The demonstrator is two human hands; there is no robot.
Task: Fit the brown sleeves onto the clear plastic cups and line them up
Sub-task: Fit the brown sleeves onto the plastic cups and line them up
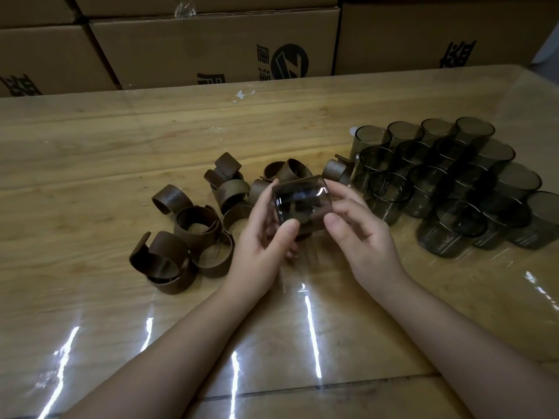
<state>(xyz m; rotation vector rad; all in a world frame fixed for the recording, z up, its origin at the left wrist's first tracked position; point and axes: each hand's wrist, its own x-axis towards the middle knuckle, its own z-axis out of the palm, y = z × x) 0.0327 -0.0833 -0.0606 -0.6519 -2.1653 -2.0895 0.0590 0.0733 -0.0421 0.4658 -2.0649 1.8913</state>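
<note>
A clear smoky plastic cup (301,201) is held on its side above the table's middle, its base toward me. My left hand (263,237) grips it from the left, thumb on the lower edge. My right hand (354,228) pinches its right side between thumb and fingers. A brown sleeve (305,228) seems to lie at the cup's lower edge, mostly hidden by my fingers. Several loose brown sleeves (196,225) are heaped to the left and behind. Several bare clear cups (453,179) stand in rows on the right.
The wooden table (90,152) has a glossy clear cover with bright reflections near me. Stacked cardboard boxes (211,46) form a wall along the far edge. A scrap of white tape (243,94) lies near the back of the table.
</note>
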